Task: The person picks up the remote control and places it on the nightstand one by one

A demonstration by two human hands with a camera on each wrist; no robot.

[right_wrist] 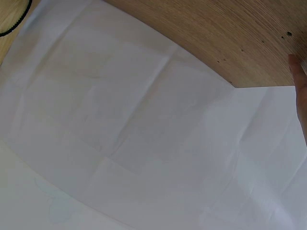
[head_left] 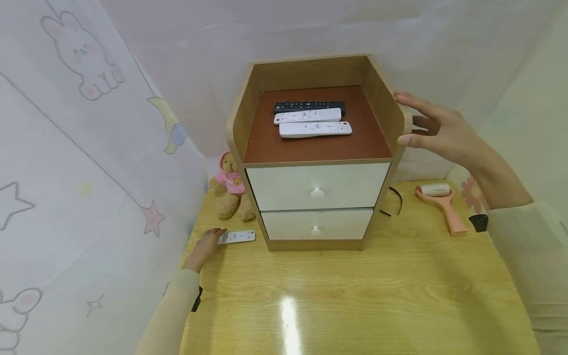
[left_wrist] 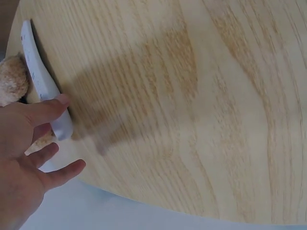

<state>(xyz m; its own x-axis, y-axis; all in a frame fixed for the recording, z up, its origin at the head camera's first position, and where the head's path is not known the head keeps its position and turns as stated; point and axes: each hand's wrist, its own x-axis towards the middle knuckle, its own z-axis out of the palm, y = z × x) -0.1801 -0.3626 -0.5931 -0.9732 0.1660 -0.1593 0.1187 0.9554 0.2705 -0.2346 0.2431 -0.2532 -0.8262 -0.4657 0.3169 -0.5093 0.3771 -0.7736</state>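
A white remote control [head_left: 239, 236] lies on the wooden table, left of a small cabinet [head_left: 316, 245]. My left hand [head_left: 207, 249] is at its left end; in the left wrist view the thumb and index finger pinch the remote from its two sides, the other fingers spread apart. My right hand [head_left: 443, 125] rests against the cabinet's right side panel [head_left: 380, 103], index fingertip at the top edge and thumb at the front curve. On the cabinet's brown top lie a black remote [head_left: 309, 107], a white remote [head_left: 307, 116] and another white remote [head_left: 315, 129].
A teddy bear [head_left: 233, 185] in a pink top sits left of the cabinet, behind the remote. To the right are an orange lint roller [head_left: 443, 204] and a thin black curved strip [head_left: 399, 199]. Two white drawers [head_left: 288, 187] face forward. Patterned cloth [head_left: 88, 172] walls the left.
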